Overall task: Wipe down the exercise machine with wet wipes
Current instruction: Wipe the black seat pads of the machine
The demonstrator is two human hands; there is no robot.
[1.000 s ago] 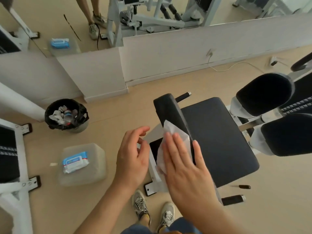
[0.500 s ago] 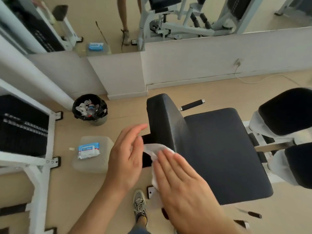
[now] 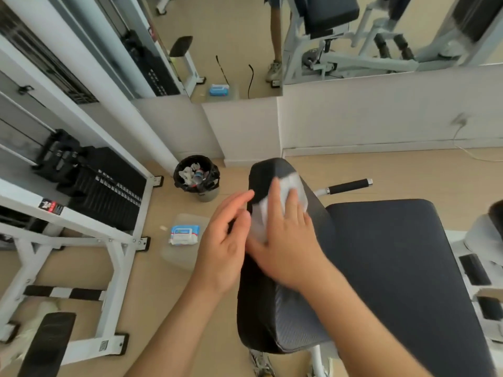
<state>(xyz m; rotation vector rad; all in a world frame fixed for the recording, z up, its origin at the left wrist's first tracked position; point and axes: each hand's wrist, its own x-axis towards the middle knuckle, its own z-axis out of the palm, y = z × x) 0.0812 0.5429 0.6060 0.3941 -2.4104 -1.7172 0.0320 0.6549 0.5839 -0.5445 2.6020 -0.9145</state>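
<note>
The exercise machine has a dark padded backrest (image 3: 275,317) standing up at centre and a dark seat pad (image 3: 394,268) to its right. My right hand (image 3: 285,235) lies flat, fingers straight, pressing a white wet wipe (image 3: 291,186) against the upper part of the backrest. My left hand (image 3: 226,240) hovers just left of the backrest's edge with relaxed fingers and holds nothing. A pack of wet wipes (image 3: 183,235) lies on a translucent box (image 3: 179,257) on the floor.
A black bin (image 3: 197,175) with used wipes stands by the wall. A white weight-stack frame (image 3: 81,213) fills the left side. A black handle (image 3: 348,186) juts out beyond the backrest. A mirror (image 3: 326,36) along the wall reflects the machine.
The view rose over the backrest. My right hand slid the wipe from the lower side of the backrest up to near its top. My left hand stayed beside it.
</note>
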